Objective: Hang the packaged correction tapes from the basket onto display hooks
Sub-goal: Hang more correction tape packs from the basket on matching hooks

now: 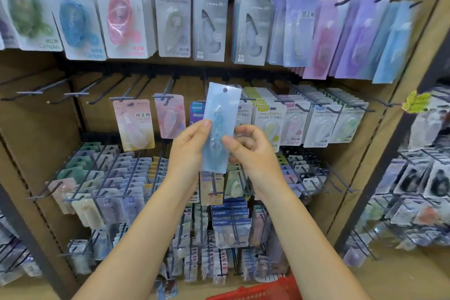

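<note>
I hold a long pale-blue packaged correction tape (220,114) upright in front of the middle row of hooks, its hang hole at the top. My left hand (188,146) pinches its left edge with thumb and fingers. My right hand (248,147) grips its right edge, thumb on the front and fingers curled behind. The rim of a red basket (263,291) shows at the bottom edge, its contents hidden. Bare black display hooks (73,92) stick out at the left of the middle row.
A brown pegboard display carries rows of hung correction tapes: large packs (121,14) on the top row, purple and blue long packs (360,36) at top right, smaller packs (136,124) in the middle row, crowded hooks (117,178) below. Another rack (418,190) stands at right.
</note>
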The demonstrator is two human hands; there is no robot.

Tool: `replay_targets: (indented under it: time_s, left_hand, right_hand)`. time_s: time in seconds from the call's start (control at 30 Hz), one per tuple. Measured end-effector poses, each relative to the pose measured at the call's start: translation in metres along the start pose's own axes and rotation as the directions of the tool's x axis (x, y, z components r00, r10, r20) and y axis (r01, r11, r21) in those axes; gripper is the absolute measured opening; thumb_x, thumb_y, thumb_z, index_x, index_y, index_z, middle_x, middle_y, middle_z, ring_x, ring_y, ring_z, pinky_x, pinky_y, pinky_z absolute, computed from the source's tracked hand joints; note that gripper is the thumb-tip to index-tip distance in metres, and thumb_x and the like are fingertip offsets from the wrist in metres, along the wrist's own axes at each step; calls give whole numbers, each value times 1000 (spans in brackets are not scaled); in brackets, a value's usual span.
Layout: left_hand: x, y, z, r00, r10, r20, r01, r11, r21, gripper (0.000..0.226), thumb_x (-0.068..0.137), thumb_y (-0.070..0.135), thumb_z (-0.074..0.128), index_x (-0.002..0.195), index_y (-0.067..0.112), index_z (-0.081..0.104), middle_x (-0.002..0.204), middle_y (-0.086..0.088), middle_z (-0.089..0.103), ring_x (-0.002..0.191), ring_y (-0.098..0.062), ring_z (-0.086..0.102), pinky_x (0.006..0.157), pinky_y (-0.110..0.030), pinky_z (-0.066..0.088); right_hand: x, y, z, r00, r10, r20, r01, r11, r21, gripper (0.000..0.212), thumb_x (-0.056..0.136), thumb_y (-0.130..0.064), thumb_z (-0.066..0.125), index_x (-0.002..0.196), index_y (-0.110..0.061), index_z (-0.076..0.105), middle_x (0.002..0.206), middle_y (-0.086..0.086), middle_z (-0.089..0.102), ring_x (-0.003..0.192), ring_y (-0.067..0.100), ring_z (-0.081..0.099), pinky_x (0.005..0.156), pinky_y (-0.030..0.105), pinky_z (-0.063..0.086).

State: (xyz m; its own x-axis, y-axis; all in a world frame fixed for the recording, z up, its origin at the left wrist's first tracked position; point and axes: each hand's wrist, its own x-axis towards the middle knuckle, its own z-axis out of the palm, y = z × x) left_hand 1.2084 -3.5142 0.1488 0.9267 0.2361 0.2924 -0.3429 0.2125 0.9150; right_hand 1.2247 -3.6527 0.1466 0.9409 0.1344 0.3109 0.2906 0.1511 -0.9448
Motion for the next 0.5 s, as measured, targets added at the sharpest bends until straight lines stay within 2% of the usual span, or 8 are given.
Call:
replay_targets:
  time_s: [0.1,0.17,0.23,0.3,0.4,0.5]
  left_hand:
    - [5,15,38,998,53,43,-54,998,15,21,104,34,57,105,26,76,103,3,80,94,-14,74,83,-35,59]
    - [8,22,67,992,82,97,-81,997,-7,21,96,40,63,101,25,77,103,0,80,95,-18,74,86,-40,58]
    - [13,28,96,973,140,183,-146,989,19,19,86,41,69,95,27,78,97,4,80,92,-14,73,83,-36,59]
    - [20,33,125,944,212,252,-239,967,85,6,90,29,74,95,30,76,93,10,79,89,-8,72,76,-29,58]
    - [37,38,169,923,263,280,-308,943,130,13,88,22,81,96,28,72,90,7,79,87,-14,73,72,-41,58]
    - [46,43,213,929,235,285,-290,942,168,24,87,22,83,103,22,64,87,0,77,79,-21,74,64,-46,61]
  right_hand:
    - [-2,-17,-24,998,-51,27,52,999,-12,20,90,-20,76,107,-14,68,97,0,77,89,11,73,73,22,55]
    - [0,-27,-45,994,-109,-31,109,994,-13,16,91,-21,75,105,-15,70,101,2,78,95,16,74,81,30,59]
    - [4,-40,-70,984,-154,-92,154,988,-8,14,94,-21,72,108,-16,70,105,5,78,100,23,74,86,39,60]
    - [11,-54,-96,971,-195,-135,195,981,-14,14,97,-20,69,111,-19,69,108,7,76,102,25,73,82,39,61]
    - [21,-74,-134,928,-310,-209,304,951,-60,28,97,-18,70,122,-29,62,110,5,73,100,18,72,78,31,58]
    - [28,-86,-170,865,-444,-233,390,888,-243,49,91,-20,75,126,-44,49,107,-5,68,100,12,69,82,29,57]
